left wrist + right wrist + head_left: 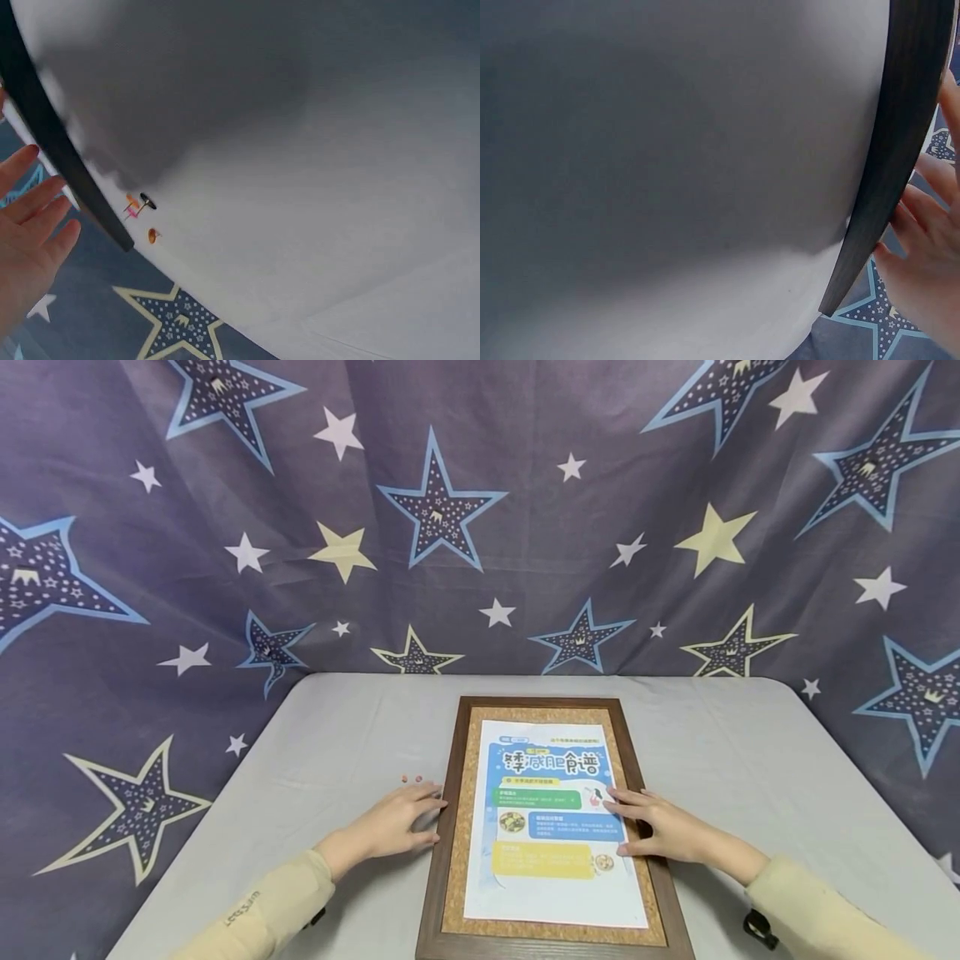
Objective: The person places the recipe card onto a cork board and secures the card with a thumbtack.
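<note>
A cork board (pixel 540 714) in a dark brown wooden frame (pixel 457 752) lies on the table, with a printed sheet of paper (pixel 555 900) on the cork. The sheet carries blue, green and yellow panels and large Chinese lettering. At the frame's left side, my left hand (pixel 393 822) touches the edge with relaxed, spread fingers. My right hand (pixel 667 828) lies across the frame's right side, its fingertips at the sheet's right margin. Several thumbtacks (pixel 153 235), among them orange, pink and black ones, lie beside the frame near the left hand. Neither hand holds anything.
The board rests on a table covered in light grey cloth (pixel 360 718). Behind the table hangs a dark purple-grey curtain (pixel 465 593) printed with stars. Beige sleeves (pixel 262 902) cover both forearms.
</note>
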